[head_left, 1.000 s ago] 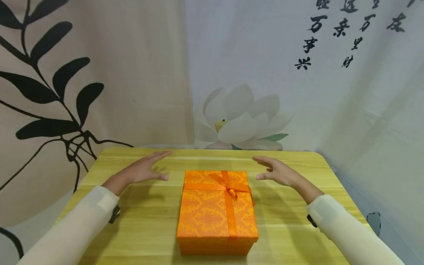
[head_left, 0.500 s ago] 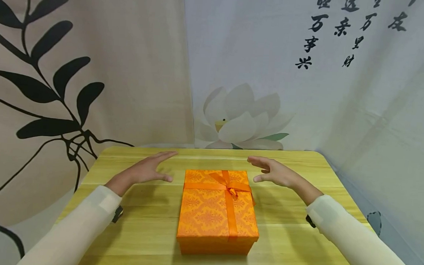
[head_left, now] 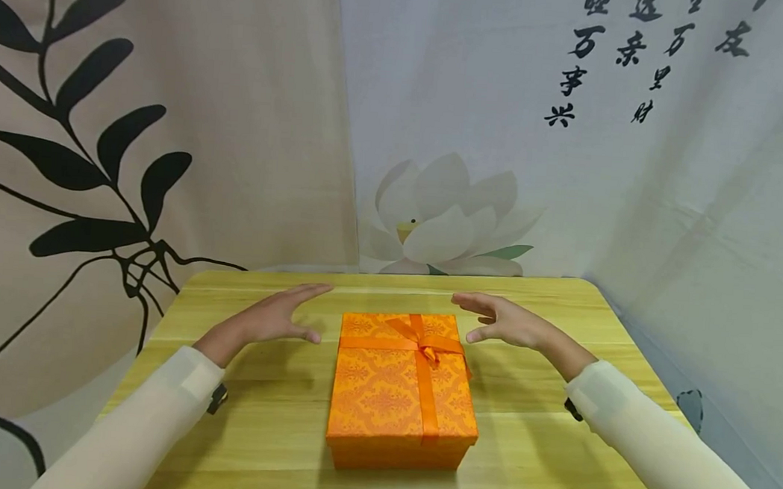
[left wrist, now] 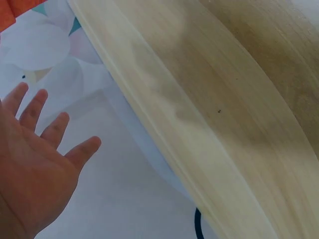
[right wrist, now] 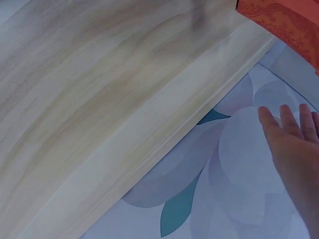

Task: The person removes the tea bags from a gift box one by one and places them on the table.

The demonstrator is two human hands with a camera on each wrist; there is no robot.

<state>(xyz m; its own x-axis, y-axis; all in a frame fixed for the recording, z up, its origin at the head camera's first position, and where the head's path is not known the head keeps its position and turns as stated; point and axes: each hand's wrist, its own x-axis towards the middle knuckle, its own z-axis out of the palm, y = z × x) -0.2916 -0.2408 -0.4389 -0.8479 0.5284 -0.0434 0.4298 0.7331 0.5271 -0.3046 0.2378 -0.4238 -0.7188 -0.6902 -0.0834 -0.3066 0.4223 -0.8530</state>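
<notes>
An orange patterned gift box with a lid sits on the wooden table, just right of the middle in the head view. An orange ribbon crosses its lid and is tied in a bow toward the far right corner. To the left of the box is the left hand, fingers extended and thumb apart, holding nothing. The right hand hovers close to the box's far right side, its fingers relaxed and pointing inward. Each wrist view catches a corner of the box, at top left and top right, with spread fingers near it.
The yellow wood-grain table has rounded far corners. Behind it hangs a pale cloth backdrop printed with dark leaves, a lotus and black writing. Pale sleeves cover both forearms, with a dark band at each wrist.
Both hands have moved slightly inward toward the box, the left one rightward and the right one leftward, and a little lower. The box has stayed in place.
</notes>
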